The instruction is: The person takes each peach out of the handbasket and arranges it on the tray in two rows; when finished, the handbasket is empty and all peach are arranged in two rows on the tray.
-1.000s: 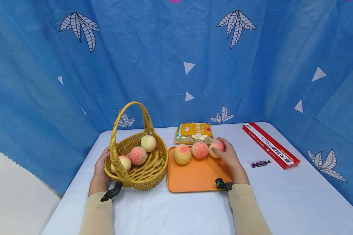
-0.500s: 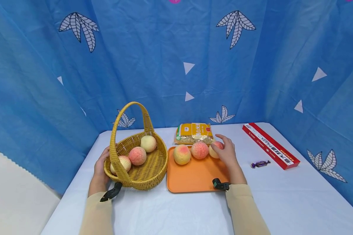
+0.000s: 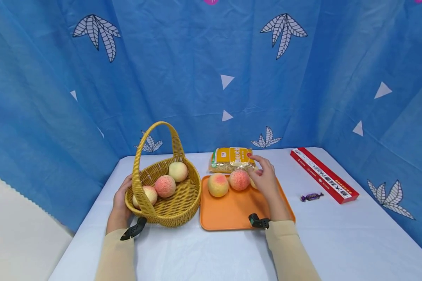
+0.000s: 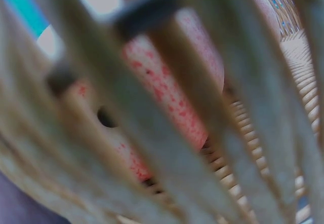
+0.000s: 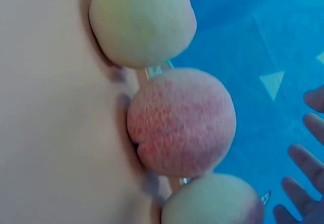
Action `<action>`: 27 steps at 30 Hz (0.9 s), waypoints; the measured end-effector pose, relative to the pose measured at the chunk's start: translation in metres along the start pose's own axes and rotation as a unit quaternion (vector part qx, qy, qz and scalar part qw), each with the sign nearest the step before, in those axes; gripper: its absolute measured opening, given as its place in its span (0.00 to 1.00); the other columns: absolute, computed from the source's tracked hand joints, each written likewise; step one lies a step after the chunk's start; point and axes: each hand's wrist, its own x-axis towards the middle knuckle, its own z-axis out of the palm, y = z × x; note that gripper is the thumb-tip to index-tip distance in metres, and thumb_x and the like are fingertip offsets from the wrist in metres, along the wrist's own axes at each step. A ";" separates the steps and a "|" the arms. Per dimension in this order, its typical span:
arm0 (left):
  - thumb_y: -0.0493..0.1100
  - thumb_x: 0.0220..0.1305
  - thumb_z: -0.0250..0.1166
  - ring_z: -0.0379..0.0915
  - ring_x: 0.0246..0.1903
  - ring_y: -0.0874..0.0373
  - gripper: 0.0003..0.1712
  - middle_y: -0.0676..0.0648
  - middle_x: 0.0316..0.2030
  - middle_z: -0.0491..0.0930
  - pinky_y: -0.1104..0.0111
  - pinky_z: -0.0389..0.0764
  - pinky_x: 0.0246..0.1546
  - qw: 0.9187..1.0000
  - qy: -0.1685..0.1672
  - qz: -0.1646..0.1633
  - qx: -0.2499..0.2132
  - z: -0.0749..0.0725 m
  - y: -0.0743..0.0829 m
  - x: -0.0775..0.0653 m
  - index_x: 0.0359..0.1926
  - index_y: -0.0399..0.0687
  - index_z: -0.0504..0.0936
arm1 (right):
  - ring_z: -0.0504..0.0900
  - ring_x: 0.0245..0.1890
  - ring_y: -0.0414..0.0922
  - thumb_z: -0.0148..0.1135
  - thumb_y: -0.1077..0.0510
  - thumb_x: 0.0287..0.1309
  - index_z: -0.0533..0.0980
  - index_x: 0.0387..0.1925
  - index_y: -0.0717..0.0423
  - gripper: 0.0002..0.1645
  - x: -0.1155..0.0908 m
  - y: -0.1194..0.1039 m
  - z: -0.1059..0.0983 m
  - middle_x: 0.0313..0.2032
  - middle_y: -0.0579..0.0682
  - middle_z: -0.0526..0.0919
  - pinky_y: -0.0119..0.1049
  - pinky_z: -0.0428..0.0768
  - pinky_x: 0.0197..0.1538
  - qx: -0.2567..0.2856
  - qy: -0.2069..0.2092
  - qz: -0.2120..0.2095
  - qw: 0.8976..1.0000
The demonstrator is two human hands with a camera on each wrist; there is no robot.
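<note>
The yellow wicker basket stands left of centre, its arched handle upright, with three peaches inside, among them a pink one. My left hand holds the basket by its left side; the thumb cannot be seen. In the left wrist view, the blurred basket weave hides the hand. On the orange tray, three more peaches sit in a row: a yellow one, a pink one and a pale one. My right hand hovers over the pale peach, fingers spread and holding nothing.
A yellow bag of grain-like food lies behind the tray. To the right are a purple-wrapped candy and a long red pasta box. Blue curtains stand behind the white table.
My right hand has moved left and slightly up, from beside the pale peach to over it, now covering much of it. My left hand and the basket stay in place.
</note>
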 end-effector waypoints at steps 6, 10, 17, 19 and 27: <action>0.46 0.81 0.40 0.60 0.63 0.66 0.19 0.63 0.61 0.69 0.79 0.68 0.59 1.000 -0.009 0.006 -0.003 -0.002 0.000 -0.002 0.62 0.66 0.72 | 0.63 0.67 0.56 0.65 0.55 0.64 0.75 0.63 0.48 0.26 -0.004 -0.010 0.011 0.70 0.53 0.69 0.56 0.72 0.62 -0.015 -0.023 -0.056 0.998; 0.45 0.81 0.40 0.60 0.63 0.66 0.19 0.63 0.59 0.70 0.78 0.67 0.59 1.000 -0.009 0.012 0.006 -0.001 0.000 -0.004 0.62 0.66 0.71 | 0.62 0.70 0.57 0.66 0.55 0.64 0.74 0.64 0.48 0.27 -0.009 -0.019 0.016 0.68 0.53 0.70 0.63 0.64 0.70 -0.014 -0.047 -0.079 0.996; 0.46 0.81 0.40 0.58 0.64 0.68 0.20 0.64 0.61 0.67 0.79 0.65 0.60 1.000 -0.001 0.003 0.015 0.001 0.000 -0.004 0.66 0.64 0.67 | 0.65 0.69 0.56 0.68 0.56 0.61 0.74 0.62 0.47 0.28 -0.018 -0.036 0.029 0.66 0.53 0.72 0.63 0.67 0.69 -0.017 -0.082 -0.107 0.991; 0.46 0.80 0.40 0.58 0.65 0.68 0.20 0.63 0.62 0.66 0.79 0.64 0.61 1.000 0.001 0.001 0.014 0.001 0.001 -0.003 0.67 0.63 0.67 | 0.65 0.70 0.55 0.69 0.55 0.62 0.74 0.63 0.46 0.28 -0.021 -0.041 0.035 0.66 0.52 0.72 0.62 0.66 0.70 -0.018 -0.097 -0.117 0.988; 0.47 0.80 0.39 0.56 0.66 0.66 0.20 0.63 0.61 0.65 0.78 0.63 0.61 0.999 0.013 -0.007 0.029 0.003 0.001 -0.001 0.67 0.63 0.64 | 0.68 0.68 0.52 0.69 0.54 0.62 0.73 0.63 0.43 0.29 -0.033 -0.062 0.050 0.63 0.47 0.74 0.60 0.69 0.69 0.025 -0.156 -0.150 0.976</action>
